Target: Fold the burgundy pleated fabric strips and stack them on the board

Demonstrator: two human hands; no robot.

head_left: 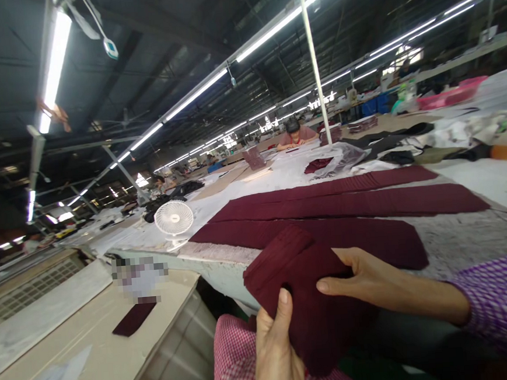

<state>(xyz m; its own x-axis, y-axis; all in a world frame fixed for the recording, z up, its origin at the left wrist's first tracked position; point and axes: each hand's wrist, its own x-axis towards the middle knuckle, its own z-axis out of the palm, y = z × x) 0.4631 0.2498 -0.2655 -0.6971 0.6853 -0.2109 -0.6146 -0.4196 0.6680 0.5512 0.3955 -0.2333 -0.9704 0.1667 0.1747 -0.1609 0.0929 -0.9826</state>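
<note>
Between my two hands is a stack of maroon fabric pieces, held in front of my body near the table edge. My left hand grips its lower left side, thumb lying on top and fingers hidden beneath. On the right edge, my right hand pinches the cloth with its thumb on top; the other fingers are partly behind it. Just beyond, long overlapping rows of maroon fabric pieces lie spread across the table.
A small white fan stands at the table's left edge. To the left, a beige surface bears one maroon piece and papers. A white pole rises from the table. Another person leans over the far end.
</note>
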